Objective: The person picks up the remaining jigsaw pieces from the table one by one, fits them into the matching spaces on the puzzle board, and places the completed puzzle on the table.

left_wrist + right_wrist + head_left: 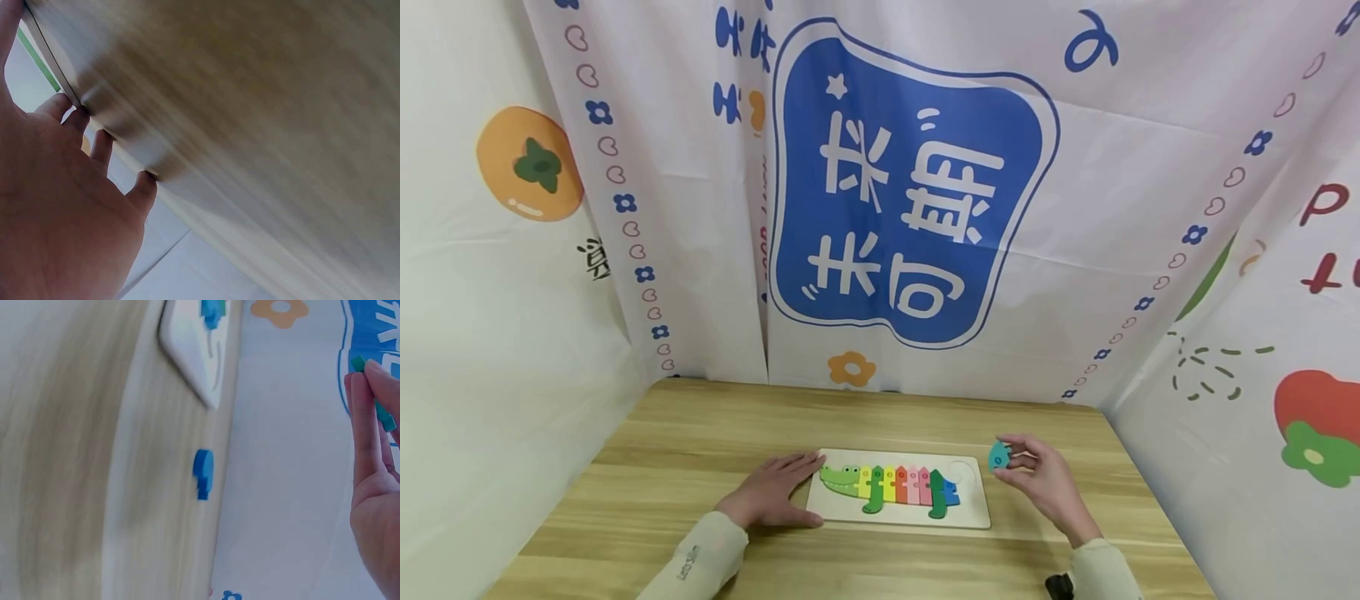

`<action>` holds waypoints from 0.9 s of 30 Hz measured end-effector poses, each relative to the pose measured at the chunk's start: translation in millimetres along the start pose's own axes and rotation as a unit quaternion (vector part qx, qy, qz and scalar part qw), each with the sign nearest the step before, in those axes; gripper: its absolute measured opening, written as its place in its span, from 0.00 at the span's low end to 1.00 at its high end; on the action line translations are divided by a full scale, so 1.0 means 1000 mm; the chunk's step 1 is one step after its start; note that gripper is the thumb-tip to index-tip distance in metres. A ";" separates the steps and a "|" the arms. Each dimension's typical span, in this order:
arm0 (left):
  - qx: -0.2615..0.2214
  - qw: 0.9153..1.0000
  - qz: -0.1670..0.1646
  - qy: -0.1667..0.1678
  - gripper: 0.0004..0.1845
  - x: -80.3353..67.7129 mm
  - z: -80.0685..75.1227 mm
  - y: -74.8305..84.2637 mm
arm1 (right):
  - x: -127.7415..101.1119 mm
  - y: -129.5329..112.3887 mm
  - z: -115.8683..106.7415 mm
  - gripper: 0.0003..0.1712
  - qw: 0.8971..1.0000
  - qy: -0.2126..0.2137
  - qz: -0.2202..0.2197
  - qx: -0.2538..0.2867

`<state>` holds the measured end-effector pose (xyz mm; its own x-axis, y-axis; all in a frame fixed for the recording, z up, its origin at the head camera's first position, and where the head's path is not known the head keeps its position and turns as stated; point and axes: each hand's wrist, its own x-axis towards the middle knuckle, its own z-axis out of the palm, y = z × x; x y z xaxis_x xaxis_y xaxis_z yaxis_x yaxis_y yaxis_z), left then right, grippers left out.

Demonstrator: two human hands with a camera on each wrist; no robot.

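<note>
A wooden crocodile puzzle board [895, 518] lies on the table, with colourful pieces forming the head, striped body and legs. A blue piece [952, 493] sits at the body's right end, beside a bare curved recess. My left hand [775, 493] rests at the board's left end, thumb and fingers spread along its edge; in the left wrist view the other fingertips [147, 177] touch the tabletop. Right of the board, my right hand [1037, 477] pinches a teal puzzle piece [998, 457] between thumb and fingers, raised above the table in the right wrist view.
Another blue puzzle piece [203, 472] lies on the table past the board's right end, seen in the right wrist view. Printed cloth curtains [715, 333] hang behind and on both sides of the wooden table [760, 567]. A small black object [1060, 587] is by the right sleeve.
</note>
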<state>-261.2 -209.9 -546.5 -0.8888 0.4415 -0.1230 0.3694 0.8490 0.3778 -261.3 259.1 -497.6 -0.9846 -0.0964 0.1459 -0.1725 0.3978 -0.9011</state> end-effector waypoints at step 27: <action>0.004 1.000 -0.002 -0.004 0.57 0.001 0.000 -0.001 | 0.002 -0.012 0.012 0.23 0.993 -0.030 0.012 0.115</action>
<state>-262.5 -210.5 -547.4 -0.8884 0.4396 -0.1319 0.3674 0.8534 0.3698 -260.7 243.3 -490.8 -0.9837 -0.1457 0.1056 -0.1317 0.1831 -0.9742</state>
